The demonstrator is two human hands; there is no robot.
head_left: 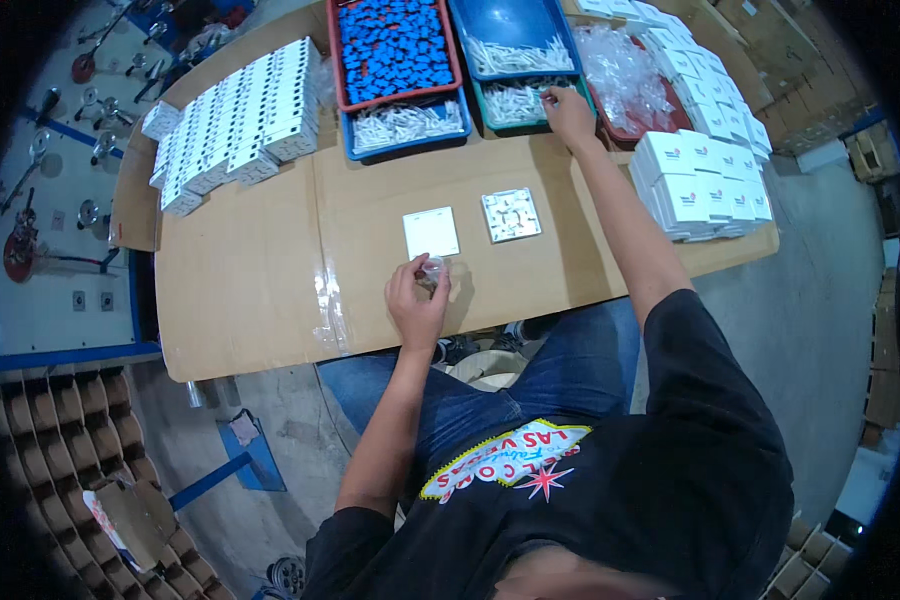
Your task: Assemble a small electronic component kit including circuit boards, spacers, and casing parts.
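My left hand [417, 298] rests on the cardboard-covered table [250, 290] near its front edge, fingers closed on a small clear plastic bag [433, 272]. Just beyond it lie a plain white square plate [431, 232] and a white square switch part [511, 214] with its back side up. My right hand [568, 113] reaches far forward to the green tray [490, 119] of small white parts, fingertips pinching at its contents; what it grips is too small to tell.
A red tray [336, 60] of blue parts, two blue trays [408, 146] [515, 22] of white parts and a heap of clear bags [622, 68] line the back. White boxes stand in rows at the left [240, 120] and stacked at the right [705, 175]. A cardboard divider grid [60, 440] lies below left.
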